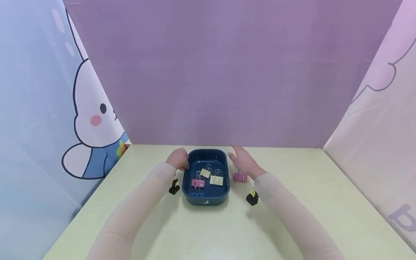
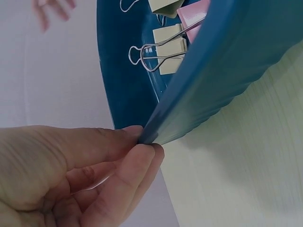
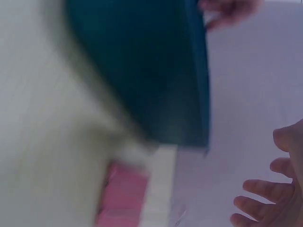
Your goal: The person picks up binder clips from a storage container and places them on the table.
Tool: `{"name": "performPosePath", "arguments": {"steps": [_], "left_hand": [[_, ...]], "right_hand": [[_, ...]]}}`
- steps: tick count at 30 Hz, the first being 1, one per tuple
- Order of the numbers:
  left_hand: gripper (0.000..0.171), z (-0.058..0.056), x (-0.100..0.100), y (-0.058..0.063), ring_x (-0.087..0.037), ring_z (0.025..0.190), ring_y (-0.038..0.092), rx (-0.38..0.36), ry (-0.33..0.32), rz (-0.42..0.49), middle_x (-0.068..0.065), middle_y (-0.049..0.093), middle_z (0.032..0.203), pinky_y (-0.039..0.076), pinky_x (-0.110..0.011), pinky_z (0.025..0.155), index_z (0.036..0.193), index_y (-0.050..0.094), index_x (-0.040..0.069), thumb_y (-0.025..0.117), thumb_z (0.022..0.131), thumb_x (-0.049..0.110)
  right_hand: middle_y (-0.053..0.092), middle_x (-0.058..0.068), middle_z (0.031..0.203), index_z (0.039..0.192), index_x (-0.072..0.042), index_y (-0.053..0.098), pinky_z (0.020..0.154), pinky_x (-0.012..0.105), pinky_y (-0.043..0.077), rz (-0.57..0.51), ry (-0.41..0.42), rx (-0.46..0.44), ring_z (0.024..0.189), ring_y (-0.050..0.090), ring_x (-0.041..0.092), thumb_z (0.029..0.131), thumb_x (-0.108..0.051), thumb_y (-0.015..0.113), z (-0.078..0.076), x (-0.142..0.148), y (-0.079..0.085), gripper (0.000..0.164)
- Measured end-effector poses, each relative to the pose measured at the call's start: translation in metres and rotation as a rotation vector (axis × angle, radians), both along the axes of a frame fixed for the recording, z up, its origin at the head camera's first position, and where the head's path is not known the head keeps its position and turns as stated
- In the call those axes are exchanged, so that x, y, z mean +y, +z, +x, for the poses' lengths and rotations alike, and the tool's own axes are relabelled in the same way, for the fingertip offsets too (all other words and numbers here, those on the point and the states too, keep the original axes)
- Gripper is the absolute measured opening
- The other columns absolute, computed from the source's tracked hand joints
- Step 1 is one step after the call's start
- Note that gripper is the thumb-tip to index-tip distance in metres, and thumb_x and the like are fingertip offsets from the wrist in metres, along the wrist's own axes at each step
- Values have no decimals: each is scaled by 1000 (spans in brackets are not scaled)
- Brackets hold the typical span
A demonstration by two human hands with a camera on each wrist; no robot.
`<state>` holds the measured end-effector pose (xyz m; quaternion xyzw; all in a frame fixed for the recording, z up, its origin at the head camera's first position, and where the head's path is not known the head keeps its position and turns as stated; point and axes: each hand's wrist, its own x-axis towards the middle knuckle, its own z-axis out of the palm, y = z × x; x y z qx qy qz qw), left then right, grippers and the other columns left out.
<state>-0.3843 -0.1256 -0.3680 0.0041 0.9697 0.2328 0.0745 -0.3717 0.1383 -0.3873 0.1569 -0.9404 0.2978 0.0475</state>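
Note:
A dark blue plastic bin (image 1: 205,201) stands on the table with several binder clips inside, among them a pink binder clip (image 1: 198,183) and a cream binder clip (image 1: 216,180). My left hand (image 2: 90,170) pinches the bin's rim at its far left corner between thumb and fingers. To the right of the bin, my right hand (image 1: 243,162) hovers with fingers spread and nothing in them. Below that hand, another pink binder clip (image 1: 240,177) lies on the table beside the bin; in the right wrist view this pink clip (image 3: 123,194) is blurred.
The pale yellow table (image 1: 208,231) ends at a purple backdrop (image 1: 221,79). Printed cloth walls, one with a cartoon rabbit (image 1: 94,112), rise at both sides. Small black wrist devices show below each hand, a left one (image 1: 174,187) and a right one (image 1: 252,198).

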Motion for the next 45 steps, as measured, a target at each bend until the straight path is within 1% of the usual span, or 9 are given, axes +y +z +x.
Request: {"name": "performPosePath", "arguments": {"steps": [7, 13, 18, 22, 25, 27, 31, 40, 45], "left_hand": [[36, 1, 0, -1, -15, 64, 68, -12, 8, 3, -19, 65, 118, 58, -23, 53, 113, 65, -4, 73, 78, -4], [10, 2, -2, 1, -13, 55, 63, 12, -18, -20, -14, 70, 92, 58, -24, 52, 86, 68, 0, 72, 76, -4], [28, 3, -3, 3, -9, 46, 57, 37, -50, -39, -3, 58, 60, 59, -28, 55, 59, 50, 9, 70, 74, -4], [43, 2, -4, 0, -8, 43, 52, 41, -55, -38, 5, 39, 51, 56, -24, 48, 53, 37, 14, 70, 73, -5], [38, 0, -5, -2, -9, 45, 53, 33, -51, -28, 3, 39, 53, 54, -21, 45, 54, 41, 11, 70, 74, -5], [26, -1, -5, -2, -11, 49, 57, 25, -41, -10, -1, 49, 61, 56, -23, 48, 61, 53, 6, 71, 75, -5], [9, -1, -5, -2, -15, 58, 64, 9, -25, 20, -10, 66, 83, 61, -29, 60, 79, 66, 1, 72, 76, -5], [8, 2, -3, 1, -14, 58, 64, 5, -33, 20, -11, 68, 86, 61, -29, 59, 81, 68, -1, 72, 76, -5], [10, 2, -4, 2, -12, 56, 63, 16, -36, 13, -11, 67, 87, 59, -26, 55, 79, 66, 1, 73, 75, -5]], "right_hand": [[28, 14, 157, 152, -7, 24, 120, 45, 25, 10, 165, 47, 145, 27, 28, 103, -35, 44, 23, -50, 23, 60], [38, 11, 153, 150, -10, 33, 115, 41, 35, 112, 278, 16, 140, 37, 25, 101, -31, 49, 43, -87, 26, 55], [60, 10, 130, 136, -6, 50, 99, 33, 51, 237, 366, -51, 113, 61, 18, 100, -22, 52, 51, -105, 18, 39], [69, 2, 106, 120, -8, 63, 83, 27, 55, 316, 384, -151, 86, 61, 11, 99, -19, 54, 54, -112, 11, 25], [70, -1, 103, 113, -11, 68, 91, 29, 54, 372, 388, -195, 91, 62, 11, 98, -16, 56, 54, -115, 9, 20], [70, -2, 107, 114, -12, 69, 102, 33, 50, 412, 398, -203, 102, 62, 11, 98, -14, 56, 55, -116, 8, 21], [70, -2, 109, 115, -13, 70, 106, 34, 47, 464, 422, -209, 108, 62, 12, 97, -12, 56, 56, -118, 6, 23], [69, -5, 86, 102, -12, 72, 78, 21, 56, 329, 422, -202, 74, 60, 6, 95, -4, 57, 55, -112, 1, 18], [69, -3, 84, 98, -11, 71, 66, 17, 54, 231, 411, -144, 67, 62, 5, 96, -6, 56, 50, -101, 12, 16]]}}
